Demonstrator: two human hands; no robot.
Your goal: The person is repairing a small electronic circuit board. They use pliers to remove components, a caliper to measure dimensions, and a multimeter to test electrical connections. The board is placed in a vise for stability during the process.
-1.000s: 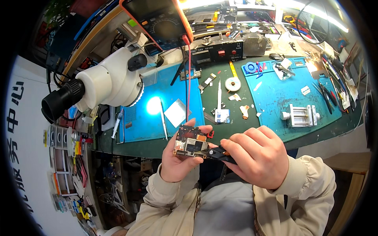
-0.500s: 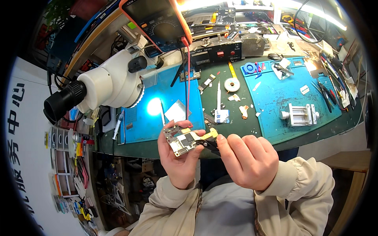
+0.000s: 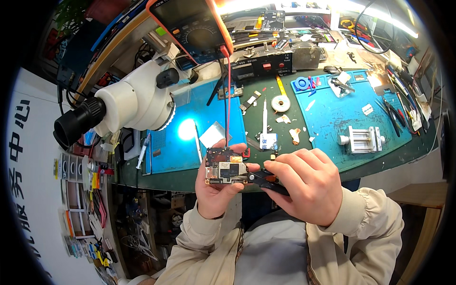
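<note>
My left hand (image 3: pixel 213 197) grips a phone circuit board (image 3: pixel 230 172) by its edges, thumb along the lower side and fingers behind. The board has a dark chip, metal shields and copper-coloured patches. My right hand (image 3: pixel 308 183) curls closed at the board's right side. Under its fingers is a black tool (image 3: pixel 267 182) with a round silver spot, like small pliers with a pivot. The tool's left end meets the board's right edge; the right hand hides much of the rest. Both hands are over the near edge of the workbench.
A white microscope (image 3: pixel 128 102) leans in from the left, its light falling on a blue mat (image 3: pixel 166 159). An orange-rimmed multimeter (image 3: pixel 192 33) stands behind. A second blue mat (image 3: pixel 332 147) carries a metal clamp (image 3: pixel 363 140). A solder-wick reel (image 3: pixel 280 103) lies between the mats.
The board has turned to lie straighter toward me, and its yellow flap no longer sticks out at the right. My right hand has shifted slightly right, showing more of the black tool.
</note>
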